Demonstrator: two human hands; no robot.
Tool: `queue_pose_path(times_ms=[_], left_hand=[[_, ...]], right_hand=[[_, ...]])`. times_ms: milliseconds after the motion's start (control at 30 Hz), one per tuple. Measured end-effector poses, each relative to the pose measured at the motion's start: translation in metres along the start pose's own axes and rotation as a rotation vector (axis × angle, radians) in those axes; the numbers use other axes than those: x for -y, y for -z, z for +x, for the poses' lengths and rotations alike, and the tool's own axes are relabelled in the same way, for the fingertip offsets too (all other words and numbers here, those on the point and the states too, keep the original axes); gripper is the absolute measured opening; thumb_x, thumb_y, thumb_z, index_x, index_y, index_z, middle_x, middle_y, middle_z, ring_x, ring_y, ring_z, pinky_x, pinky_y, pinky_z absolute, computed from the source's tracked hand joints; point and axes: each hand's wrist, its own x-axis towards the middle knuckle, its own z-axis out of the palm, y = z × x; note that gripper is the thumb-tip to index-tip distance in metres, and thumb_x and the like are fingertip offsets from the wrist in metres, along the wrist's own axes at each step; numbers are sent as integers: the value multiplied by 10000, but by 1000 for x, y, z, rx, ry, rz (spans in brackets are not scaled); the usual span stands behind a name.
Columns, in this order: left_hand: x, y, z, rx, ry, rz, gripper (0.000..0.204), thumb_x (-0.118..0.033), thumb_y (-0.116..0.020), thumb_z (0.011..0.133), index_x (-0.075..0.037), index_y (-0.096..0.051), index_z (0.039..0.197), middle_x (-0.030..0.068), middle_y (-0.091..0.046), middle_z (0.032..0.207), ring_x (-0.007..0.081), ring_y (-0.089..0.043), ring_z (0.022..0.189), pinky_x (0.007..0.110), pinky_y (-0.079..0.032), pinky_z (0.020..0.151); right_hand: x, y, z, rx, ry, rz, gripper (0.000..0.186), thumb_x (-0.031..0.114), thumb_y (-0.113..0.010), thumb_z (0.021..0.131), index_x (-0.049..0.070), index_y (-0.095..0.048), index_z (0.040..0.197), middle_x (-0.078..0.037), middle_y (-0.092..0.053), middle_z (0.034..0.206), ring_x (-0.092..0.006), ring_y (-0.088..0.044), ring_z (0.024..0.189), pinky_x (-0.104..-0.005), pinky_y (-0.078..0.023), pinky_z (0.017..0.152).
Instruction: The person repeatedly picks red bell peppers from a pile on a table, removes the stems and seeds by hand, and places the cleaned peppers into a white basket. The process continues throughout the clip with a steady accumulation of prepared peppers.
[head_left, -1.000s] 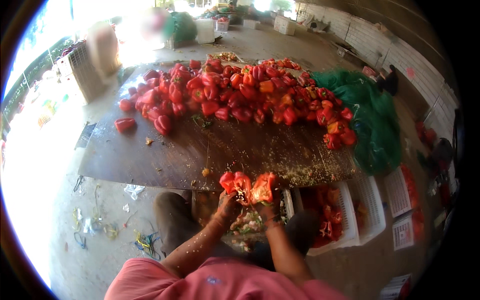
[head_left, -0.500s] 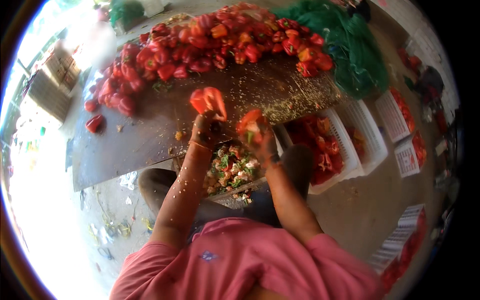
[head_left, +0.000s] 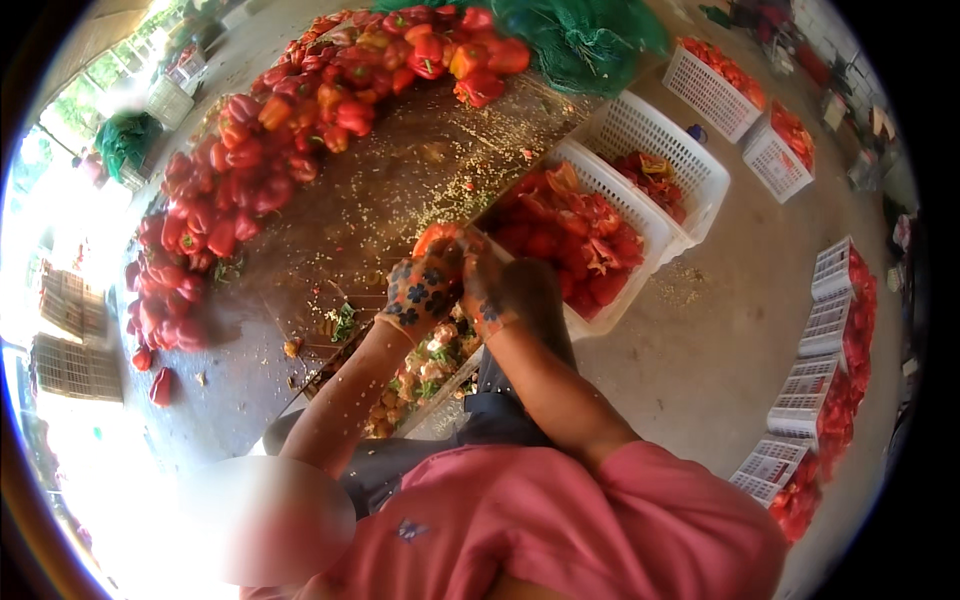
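Observation:
Both hands meet above the near edge of the table, in patterned gloves. My left hand (head_left: 418,296) is closed around a red bell pepper (head_left: 436,238), whose top shows beyond the fingers. My right hand (head_left: 487,292) presses in from the other side, its fingers closed on the same pepper; they hide most of it. Under the hands is a container of cores, pale seed clumps and green stems (head_left: 440,355). A long heap of whole red peppers (head_left: 235,185) curves along the far and left side of the brown tabletop (head_left: 290,250), which is strewn with seeds.
Right of my hands stand a white crate (head_left: 655,240) of opened red peppers and another white crate (head_left: 715,175) with fewer pieces. Green netting (head_left: 580,45) lies at the far end. More filled crates (head_left: 805,385) line the floor at right. Woven baskets (head_left: 75,370) stand at left.
My hands were apart, each with red pepper in it; now they are together on one pepper. The view has swung to the right, showing more of the crates there.

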Motion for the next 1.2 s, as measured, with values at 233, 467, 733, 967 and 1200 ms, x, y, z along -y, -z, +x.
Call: queue_pose_path(times_ms=[233,467,733,967,1200], left_hand=[[16,-14,-15,36,110,-182,588,-249,-677,714,-67,-481,1238,186,-569,1127,372,-607,950,458,-508,756],[26,-6,-28,-90,82,-404,483,-196,-704,678,-68,-559,1121,159,-587,1065,371,-586,972,438,-491,806],[19,-5,-35,-291,219,-438,303,-132,-700,695,-50,-645,982,107,-626,960,282,-625,844,360,-506,735],[24,-64,-56,-145,163,-1094,189,-19,-581,812,12,-633,991,62,-655,848,146,-624,791,293,-521,674],[49,-43,-107,-40,453,-112,470,-226,-630,776,-195,-558,1239,160,-469,1332,419,-528,1086,486,-484,854]], right_hand=[[2,-35,-28,-116,37,95,259,229,-571,928,39,-568,1104,-43,-623,993,-117,-599,887,-256,-484,765],[23,-30,-31,66,-252,162,286,213,-536,927,15,-563,1133,-63,-626,1098,-154,-609,1003,-269,-519,827],[17,-42,-30,126,-181,387,233,112,-558,874,-10,-537,1070,-133,-625,1009,-219,-654,865,-320,-575,745],[13,-15,10,154,-214,-28,178,107,-568,867,17,-511,1010,-77,-596,822,-157,-625,729,-275,-545,576],[116,114,48,-376,168,-449,364,191,-643,845,36,-494,1139,-90,-600,863,-190,-595,571,-281,-519,490]])
